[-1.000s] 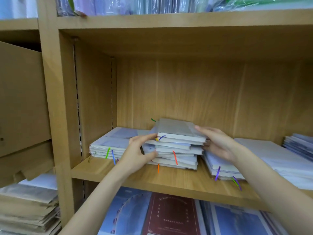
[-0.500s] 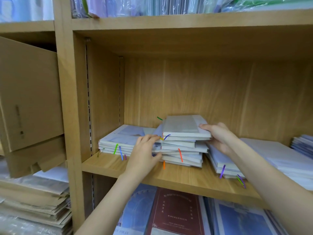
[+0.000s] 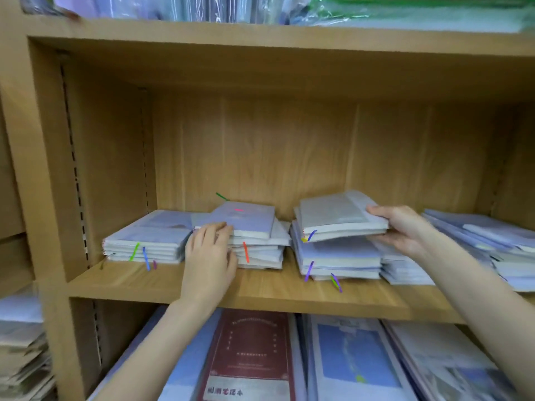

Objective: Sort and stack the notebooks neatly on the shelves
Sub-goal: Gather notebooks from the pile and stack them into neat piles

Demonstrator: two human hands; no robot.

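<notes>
Notebooks, grey-covered pair [image 3: 335,217]: pinched at the right edge by the right hand [image 3: 402,231], thumb on top and fingers curled beneath, held tilted just above the third pile [image 3: 337,260] on the wooden shelf [image 3: 260,290]. Left hand [image 3: 210,256]: fingers straight and together, pressing the front edge of the uneven middle stack [image 3: 257,238], which sits between a flat left stack [image 3: 147,241] and the third pile; coloured ribbon markers hang from all three.

Three notebook stacks [image 3: 257,244] side by side on shelf [image 3: 260,290] (middle level)
</notes>
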